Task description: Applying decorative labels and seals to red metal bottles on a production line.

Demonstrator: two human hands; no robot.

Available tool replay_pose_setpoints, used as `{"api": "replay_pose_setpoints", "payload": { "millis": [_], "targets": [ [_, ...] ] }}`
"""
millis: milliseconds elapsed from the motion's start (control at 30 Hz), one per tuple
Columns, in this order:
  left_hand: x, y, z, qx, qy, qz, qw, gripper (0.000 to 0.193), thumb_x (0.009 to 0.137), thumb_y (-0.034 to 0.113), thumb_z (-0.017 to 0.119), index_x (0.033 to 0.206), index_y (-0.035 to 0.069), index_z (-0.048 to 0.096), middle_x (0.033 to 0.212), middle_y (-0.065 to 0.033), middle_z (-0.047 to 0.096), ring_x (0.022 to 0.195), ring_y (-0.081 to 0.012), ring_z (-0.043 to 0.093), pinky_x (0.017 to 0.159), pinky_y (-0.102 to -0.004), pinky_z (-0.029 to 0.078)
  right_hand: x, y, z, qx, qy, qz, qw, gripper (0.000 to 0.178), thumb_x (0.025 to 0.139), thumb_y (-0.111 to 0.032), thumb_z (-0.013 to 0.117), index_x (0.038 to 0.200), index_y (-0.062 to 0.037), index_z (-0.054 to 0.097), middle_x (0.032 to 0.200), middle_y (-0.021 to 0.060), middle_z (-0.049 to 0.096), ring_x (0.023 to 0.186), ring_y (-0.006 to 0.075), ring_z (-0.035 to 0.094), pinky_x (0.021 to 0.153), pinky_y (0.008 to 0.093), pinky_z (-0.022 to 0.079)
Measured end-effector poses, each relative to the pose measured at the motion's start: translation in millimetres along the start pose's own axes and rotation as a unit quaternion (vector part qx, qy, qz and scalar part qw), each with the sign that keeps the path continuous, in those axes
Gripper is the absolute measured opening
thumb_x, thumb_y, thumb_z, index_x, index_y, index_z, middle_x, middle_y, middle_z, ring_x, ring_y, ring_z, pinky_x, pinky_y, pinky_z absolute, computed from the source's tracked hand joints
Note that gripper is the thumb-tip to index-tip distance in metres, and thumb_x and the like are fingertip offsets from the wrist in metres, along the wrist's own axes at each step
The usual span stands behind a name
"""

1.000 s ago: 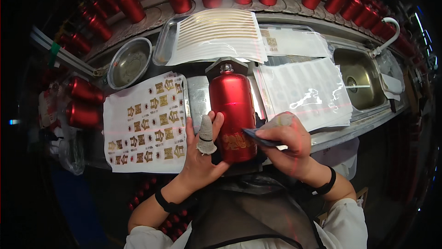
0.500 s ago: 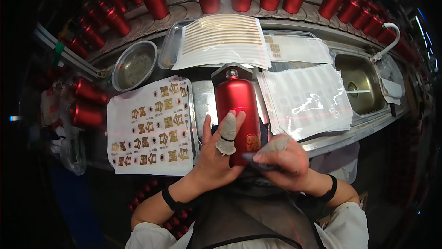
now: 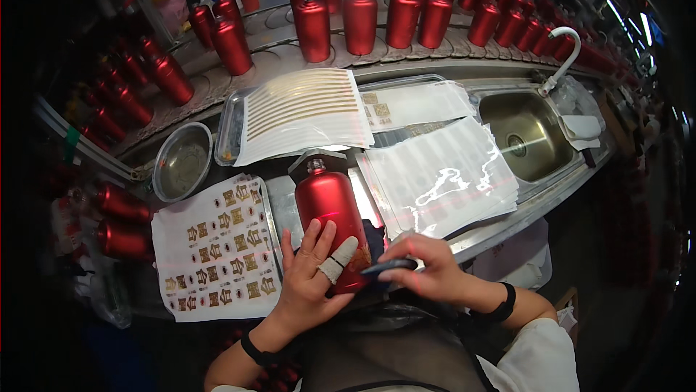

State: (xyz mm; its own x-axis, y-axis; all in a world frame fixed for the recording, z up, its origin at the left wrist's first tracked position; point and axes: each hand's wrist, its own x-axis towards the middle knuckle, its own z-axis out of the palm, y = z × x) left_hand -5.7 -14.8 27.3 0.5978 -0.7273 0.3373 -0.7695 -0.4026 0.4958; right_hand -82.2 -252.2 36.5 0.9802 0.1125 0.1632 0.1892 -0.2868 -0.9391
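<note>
A glossy red bottle [image 3: 328, 207] with a bare glass neck lies in front of me, its neck pointing away and leaning on a metal rest [image 3: 317, 160]. My left hand [image 3: 313, 276] holds it near the base, fingers laid along its surface, with a beige cloth cover on one finger. In my right hand [image 3: 428, 269] a flat, dark, rounded hand tool [image 3: 389, 268] is pinched. Its tip reaches the bottle's lower right side, where a gold mark partly shows. Whether it touches the bottle I cannot tell.
A sheet of gold decals [image 3: 217, 251] lies left, plastic-covered sheets [image 3: 442, 182] right. Behind are a gold-striped sheet [image 3: 304, 113] and a bowl [image 3: 183, 162]. A sink [image 3: 525, 138] with a white faucet [image 3: 565, 48] stands right. Several red bottles [image 3: 360, 24] line the far ledge.
The whole view has shifted, so the bench appears lower and further left. My right hand has turned, showing the dark tool's edge beside the bottle. My left hand stays on the bottle.
</note>
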Motion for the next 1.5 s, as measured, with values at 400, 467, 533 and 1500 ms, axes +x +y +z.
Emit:
{"api": "replay_pose_setpoints", "payload": {
  "millis": [400, 467, 533, 1500],
  "targets": [
    [-16.6, -27.0, -33.6, -0.054, 0.029, -0.051, 0.997, 0.089, 0.076, 0.044, 0.077, 0.146, 0.001, 0.04, 0.151, -0.0249, 0.036, 0.142, -0.0389, 0.032, 0.116, -0.0582, 0.01, 117.9, 77.3, -61.9, 0.096, 0.203, 0.16, 0.961, 0.021, 0.087, -0.023, 0.066, 0.083, -0.0022, 0.066, 0.078, 0.0027, 0.066, 0.069, 0.0087, 0.058, 0.064, 0.0249, 0.046],
    [-18.0, -33.4, -41.8, -0.045, 0.062, -0.07, 0.995, 0.088, 0.076, 0.043, 0.076, 0.145, 0.001, 0.04, 0.151, -0.0247, 0.037, 0.142, -0.0387, 0.034, 0.116, -0.0583, 0.012, 157.1, 92.4, -62.3, -0.029, 0.222, 0.145, 0.964, 0.028, 0.082, -0.029, 0.072, 0.084, -0.002, 0.066, 0.078, 0.0081, 0.067, 0.07, 0.0129, 0.061, 0.067, 0.0282, 0.048],
    [-19.1, -38.7, -51.6, -0.062, 0.061, -0.087, 0.992, 0.087, 0.072, 0.037, 0.08, 0.143, 0.001, 0.044, 0.151, -0.0244, 0.036, 0.142, -0.0397, 0.033, 0.115, -0.06, 0.012, 194.5, 110.1, -59.8, -0.102, 0.24, 0.155, 0.953, 0.03, 0.079, -0.031, 0.074, 0.082, -0.0021, 0.066, 0.076, 0.0097, 0.067, 0.068, 0.0148, 0.062, 0.066, 0.0295, 0.049],
    [158.4, -69.0, -65.2, -0.256, 0.189, -0.004, 0.948, 0.042, 0.102, 0.022, 0.049, 0.139, 0.002, 0.05, 0.09, -0.002, 0.062, 0.082, -0.0076, 0.059, 0.076, -0.0231, 0.048, 196.0, -28.0, -18.9, -0.266, 0.125, -0.192, 0.936, 0.011, 0.083, -0.012, 0.071, 0.082, -0.0029, 0.066, 0.071, 0.0096, 0.059, 0.059, 0.0212, 0.057, 0.054, 0.0326, 0.044]
  ]
}}
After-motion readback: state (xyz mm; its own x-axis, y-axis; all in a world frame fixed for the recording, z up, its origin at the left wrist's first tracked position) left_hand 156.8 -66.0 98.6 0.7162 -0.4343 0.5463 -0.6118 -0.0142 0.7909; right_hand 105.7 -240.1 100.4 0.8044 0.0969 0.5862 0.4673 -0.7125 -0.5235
